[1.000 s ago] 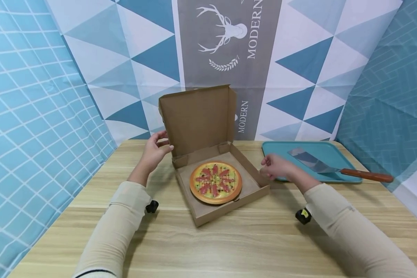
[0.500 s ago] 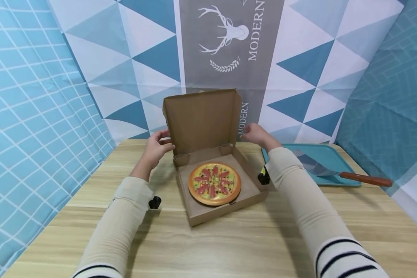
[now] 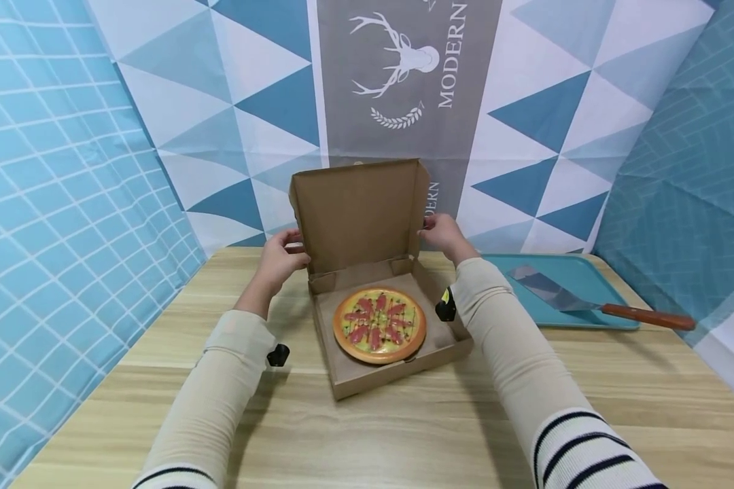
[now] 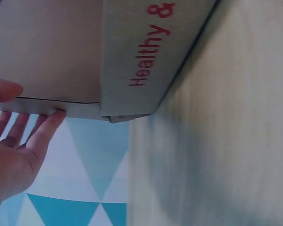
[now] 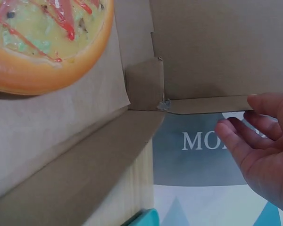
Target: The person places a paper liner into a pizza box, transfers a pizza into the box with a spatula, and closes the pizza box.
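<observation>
A brown cardboard pizza box (image 3: 367, 388) stands on the table with its lid (image 3: 357, 217) raised at the back. Inside, on the base, lies a round pizza (image 3: 379, 326) with red strips on top. My left hand (image 3: 278, 261) pinches the lid's left edge; in the left wrist view its thumb (image 4: 4, 90) is on one side and the fingers on the other. At the opposite edge, my right hand (image 3: 443, 236) holds the lid between thumb and fingers. The right wrist view has that thumb (image 5: 264, 102) at the lid's side flap, the other fingers curled below.
On the right lies a blue tray (image 3: 587, 275), with a spatula (image 3: 642, 315) across it, its wooden handle jutting past the tray's edge. A patterned cloth (image 3: 526, 88) hangs close behind the box. Bare wooden tabletop (image 3: 404, 441) shows in front.
My right hand has moved from beside the box's right wall up to the lid's right edge. The lid has shifted slightly right and lower in view, my left hand staying at its edge.
</observation>
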`<state>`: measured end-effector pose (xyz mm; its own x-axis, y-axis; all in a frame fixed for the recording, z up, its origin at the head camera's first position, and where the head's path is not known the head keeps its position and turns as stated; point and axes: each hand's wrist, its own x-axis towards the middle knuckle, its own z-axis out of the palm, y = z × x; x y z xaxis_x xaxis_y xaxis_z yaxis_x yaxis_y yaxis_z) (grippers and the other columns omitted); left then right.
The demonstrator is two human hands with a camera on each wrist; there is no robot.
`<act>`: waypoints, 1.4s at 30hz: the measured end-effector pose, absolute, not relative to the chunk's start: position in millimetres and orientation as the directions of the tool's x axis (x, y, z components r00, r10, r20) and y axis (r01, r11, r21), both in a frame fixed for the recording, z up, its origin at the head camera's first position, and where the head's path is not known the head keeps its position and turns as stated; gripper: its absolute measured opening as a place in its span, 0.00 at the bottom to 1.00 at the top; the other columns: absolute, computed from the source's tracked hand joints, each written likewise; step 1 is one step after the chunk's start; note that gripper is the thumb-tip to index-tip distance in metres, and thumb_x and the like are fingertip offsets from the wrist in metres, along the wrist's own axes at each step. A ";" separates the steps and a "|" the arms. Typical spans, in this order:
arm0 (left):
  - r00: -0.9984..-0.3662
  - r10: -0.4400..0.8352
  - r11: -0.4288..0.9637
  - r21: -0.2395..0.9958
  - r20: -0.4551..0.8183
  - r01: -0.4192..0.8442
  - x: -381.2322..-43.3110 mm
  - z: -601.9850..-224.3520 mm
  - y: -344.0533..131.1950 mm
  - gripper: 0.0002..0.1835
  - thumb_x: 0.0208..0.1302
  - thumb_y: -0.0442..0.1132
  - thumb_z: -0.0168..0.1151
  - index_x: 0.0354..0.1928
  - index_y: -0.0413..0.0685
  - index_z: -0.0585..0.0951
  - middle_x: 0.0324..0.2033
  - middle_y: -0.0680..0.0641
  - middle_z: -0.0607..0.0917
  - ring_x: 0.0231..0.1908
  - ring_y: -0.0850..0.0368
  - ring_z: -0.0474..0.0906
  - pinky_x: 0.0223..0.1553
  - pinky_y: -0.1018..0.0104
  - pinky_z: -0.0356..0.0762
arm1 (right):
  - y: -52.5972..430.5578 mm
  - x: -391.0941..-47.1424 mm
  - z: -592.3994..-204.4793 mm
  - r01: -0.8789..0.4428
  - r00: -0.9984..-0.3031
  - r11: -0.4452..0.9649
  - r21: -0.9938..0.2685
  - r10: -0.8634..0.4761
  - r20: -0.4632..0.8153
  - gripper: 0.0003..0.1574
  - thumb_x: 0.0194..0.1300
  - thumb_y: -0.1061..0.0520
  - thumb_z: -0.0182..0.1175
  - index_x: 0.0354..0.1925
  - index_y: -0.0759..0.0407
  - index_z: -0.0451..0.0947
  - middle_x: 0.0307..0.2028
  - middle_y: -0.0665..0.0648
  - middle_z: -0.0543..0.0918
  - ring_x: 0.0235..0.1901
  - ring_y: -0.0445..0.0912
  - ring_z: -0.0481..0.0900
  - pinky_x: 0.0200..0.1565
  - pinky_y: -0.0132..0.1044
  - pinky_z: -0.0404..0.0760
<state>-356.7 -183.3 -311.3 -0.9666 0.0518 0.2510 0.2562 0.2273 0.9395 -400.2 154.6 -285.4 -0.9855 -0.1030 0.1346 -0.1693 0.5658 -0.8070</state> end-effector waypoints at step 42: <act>-0.946 0.107 0.629 0.716 0.305 0.302 -390.9 -285.4 -119.5 0.29 0.57 0.25 0.51 0.64 0.36 0.68 0.53 0.35 0.76 0.51 0.40 0.73 0.39 0.54 0.76 | 186.4 -381.7 -287.7 -0.104 -0.967 0.527 -0.844 0.143 0.209 0.16 0.68 0.62 0.52 0.22 0.61 0.63 0.21 0.59 0.69 0.31 0.61 0.79 0.45 0.54 0.81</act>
